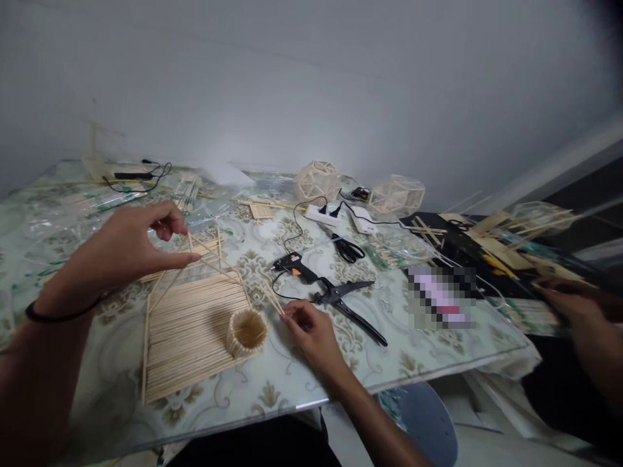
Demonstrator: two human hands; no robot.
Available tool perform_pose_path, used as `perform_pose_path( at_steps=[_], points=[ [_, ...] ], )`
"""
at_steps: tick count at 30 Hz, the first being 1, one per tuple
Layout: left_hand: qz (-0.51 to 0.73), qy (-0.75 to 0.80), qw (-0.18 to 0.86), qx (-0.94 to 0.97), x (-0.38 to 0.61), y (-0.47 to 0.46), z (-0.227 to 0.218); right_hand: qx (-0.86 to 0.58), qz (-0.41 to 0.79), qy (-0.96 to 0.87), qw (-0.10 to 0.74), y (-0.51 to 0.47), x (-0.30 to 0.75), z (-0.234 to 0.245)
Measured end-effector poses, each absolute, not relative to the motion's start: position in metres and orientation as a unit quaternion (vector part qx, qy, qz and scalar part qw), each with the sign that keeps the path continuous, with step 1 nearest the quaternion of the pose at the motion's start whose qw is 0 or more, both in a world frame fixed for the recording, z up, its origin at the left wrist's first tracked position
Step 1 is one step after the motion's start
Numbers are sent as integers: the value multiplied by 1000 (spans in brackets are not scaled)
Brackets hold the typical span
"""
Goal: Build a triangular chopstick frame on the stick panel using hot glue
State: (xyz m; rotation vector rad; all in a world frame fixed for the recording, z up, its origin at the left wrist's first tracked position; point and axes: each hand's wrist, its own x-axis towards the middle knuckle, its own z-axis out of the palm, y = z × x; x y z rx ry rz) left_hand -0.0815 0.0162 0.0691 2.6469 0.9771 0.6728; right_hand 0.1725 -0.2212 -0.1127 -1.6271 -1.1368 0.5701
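My left hand (131,243) hovers over a flat panel of thin wooden sticks (189,331) and pinches the top of a slanted stick frame (204,256) rising from it. A small round cup made of sticks (246,332) stands on the panel's right edge. My right hand (309,327) rests on the table just right of the cup, fingers closed on a couple of thin sticks (272,299). A black hot glue gun (296,266) and large black shears (348,301) lie just beyond that hand.
The glass-topped patterned table (272,389) carries black scissors (346,250), a white power strip (324,214), two stick polyhedra (317,181) (395,193) and loose sticks. Another person's hand (569,295) works at the right over a dark board. A blue stool (428,421) sits below the table edge.
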Motion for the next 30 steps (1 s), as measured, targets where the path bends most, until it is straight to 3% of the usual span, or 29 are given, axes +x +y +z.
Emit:
perform_pose_path(
  at_steps=[17, 30],
  points=[
    [186, 292, 159, 924, -73, 30, 59, -656, 256, -459, 542, -213, 174, -120],
    [189, 259, 170, 932, -76, 29, 55, -665, 224, -489, 518, -212, 176, -117]
  ],
)
